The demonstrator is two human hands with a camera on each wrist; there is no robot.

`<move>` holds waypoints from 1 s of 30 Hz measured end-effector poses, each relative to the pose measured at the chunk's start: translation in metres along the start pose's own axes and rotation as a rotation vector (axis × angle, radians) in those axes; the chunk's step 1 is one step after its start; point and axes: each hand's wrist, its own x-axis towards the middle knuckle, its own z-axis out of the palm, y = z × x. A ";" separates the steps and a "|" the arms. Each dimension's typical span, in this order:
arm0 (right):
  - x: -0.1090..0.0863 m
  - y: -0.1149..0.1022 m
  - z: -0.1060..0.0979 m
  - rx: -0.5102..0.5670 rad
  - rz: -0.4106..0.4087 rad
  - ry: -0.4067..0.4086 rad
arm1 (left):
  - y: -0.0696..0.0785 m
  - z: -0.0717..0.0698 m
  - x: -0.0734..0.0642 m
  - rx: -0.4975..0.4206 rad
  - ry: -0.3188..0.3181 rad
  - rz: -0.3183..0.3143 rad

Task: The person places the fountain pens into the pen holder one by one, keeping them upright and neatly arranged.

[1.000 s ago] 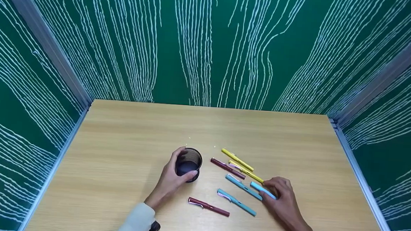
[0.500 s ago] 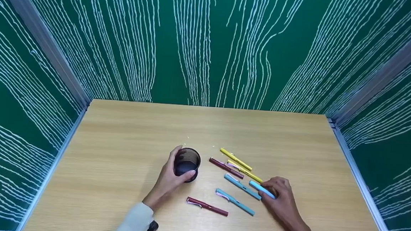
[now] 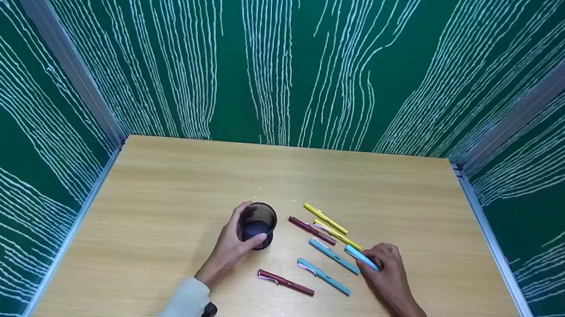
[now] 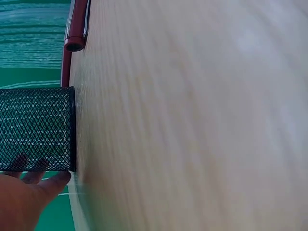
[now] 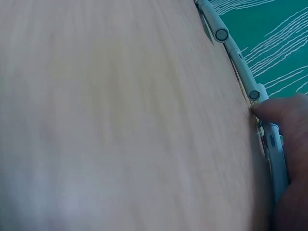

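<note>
My left hand [image 3: 229,247] grips the side of a black mesh pen cup [image 3: 261,213], its thumb over the near rim. The cup stands upright and nothing shows inside it. In the left wrist view, fingers lie along the mesh wall [image 4: 36,130]. Over to the right, my right hand [image 3: 392,272] pinches a light blue pen [image 3: 354,252] near one end; its capped end points up and left. The right wrist view shows the thumb [image 5: 272,109] against this pen [image 5: 275,161]. A teal pen [image 3: 334,256] lies just left of the fingertips.
Two yellow pens [image 3: 325,218] and a dark red pen [image 3: 311,230] lie beyond the right hand. Nearer me are another teal pen [image 3: 324,277] and a second dark red pen [image 3: 285,282]. Green walls [image 3: 311,82] with white lines enclose the wooden table [image 3: 173,181].
The light blue pen has rolled and shifted slightly in my right fingers, so its clip now shows along the lower side. My left hand and the cup stay in place.
</note>
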 end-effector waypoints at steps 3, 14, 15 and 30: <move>0.001 -0.002 -0.001 0.013 0.027 -0.015 | -0.001 -0.001 -0.001 -0.024 0.006 -0.011; 0.011 -0.016 -0.016 0.029 0.089 0.004 | 0.000 0.001 -0.003 -0.065 0.001 -0.039; 0.012 -0.018 -0.017 0.027 0.093 0.005 | 0.001 0.001 -0.004 -0.061 0.001 -0.041; 0.019 -0.030 -0.018 0.048 0.052 0.016 | -0.002 0.001 -0.003 -0.119 -0.011 -0.050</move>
